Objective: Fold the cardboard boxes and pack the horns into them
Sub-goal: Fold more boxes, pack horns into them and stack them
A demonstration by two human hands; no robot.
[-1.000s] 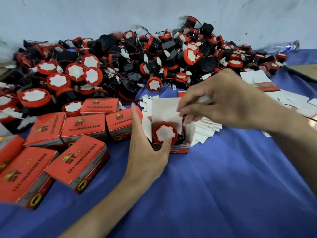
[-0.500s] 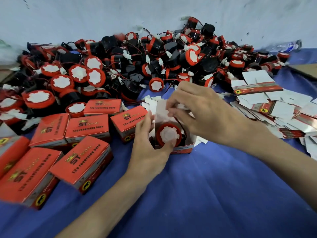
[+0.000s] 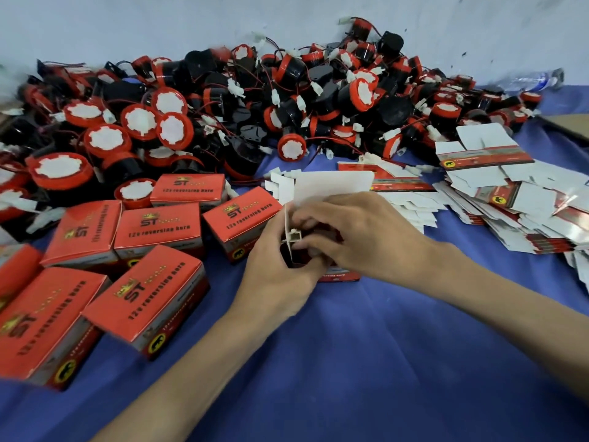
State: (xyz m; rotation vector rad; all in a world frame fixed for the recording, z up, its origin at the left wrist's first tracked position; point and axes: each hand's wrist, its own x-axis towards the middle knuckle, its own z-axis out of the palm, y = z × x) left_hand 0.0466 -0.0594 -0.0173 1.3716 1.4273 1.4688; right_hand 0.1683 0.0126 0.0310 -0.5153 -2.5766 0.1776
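An open red cardboard box stands at the table's middle, its white lid flap raised. My left hand grips the box's left side. My right hand reaches over the opening, fingers curled and pressing the horn's white plug down into it. The horn inside is mostly hidden by my hands. A big pile of loose red and black horns lies behind. Several closed red boxes sit to the left.
Flat unfolded box blanks are heaped at the right on the blue cloth. A pale wall runs behind the pile. A plastic bottle lies at the far right. Brown cardboard shows at the right edge.
My right hand has come down over the box's opening, covering the horn's red face that showed before, and now pushes the plug in. My left hand has closed more tightly round the box.
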